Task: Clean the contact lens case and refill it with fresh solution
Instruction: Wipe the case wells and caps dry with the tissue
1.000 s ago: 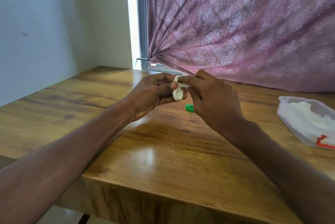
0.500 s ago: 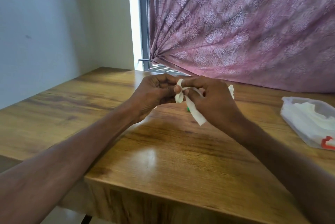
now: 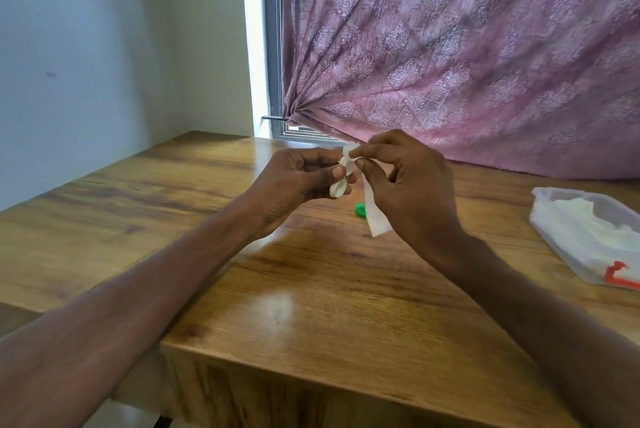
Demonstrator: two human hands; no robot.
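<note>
My left hand grips a small white contact lens case above the middle of the wooden table. My right hand pinches a strip of white tissue against the top of the case; the strip's free end hangs down beside my palm. A green cap lies on the table just below and behind the hands, partly hidden by the tissue.
A clear plastic bag holding white tissues, with a red mark at its near corner, lies at the table's right side. A pink patterned curtain hangs behind, and a white wall stands to the left.
The tissue strip has come out from under my right hand and now hangs lower and longer. My right fingers have shifted up to the top of the case. The green cap shows again.
</note>
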